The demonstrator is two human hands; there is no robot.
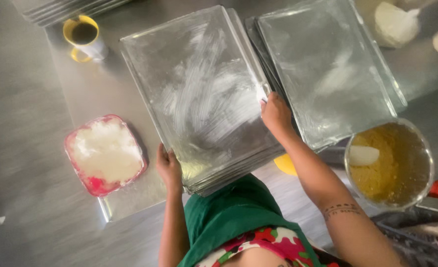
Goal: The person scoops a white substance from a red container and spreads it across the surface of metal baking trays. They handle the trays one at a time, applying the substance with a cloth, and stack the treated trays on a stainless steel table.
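A stack of metal baking trays [189,59] lies in front of me, the top one smeared with white grease. My left hand [169,168] grips the near left edge of the stack. My right hand [275,114] rests on the top tray's right edge, fingers pressed on a small white lump at the rim. A red square tub of white fat [105,154] sits on the steel table just left of my left hand.
A second stack of greased trays [327,64] lies to the right. A metal bowl of yellow batter [392,165] with a white scraper stands at the right. A yellow-rimmed mug [84,37] is at the back left. More trays sit at the top left corner.
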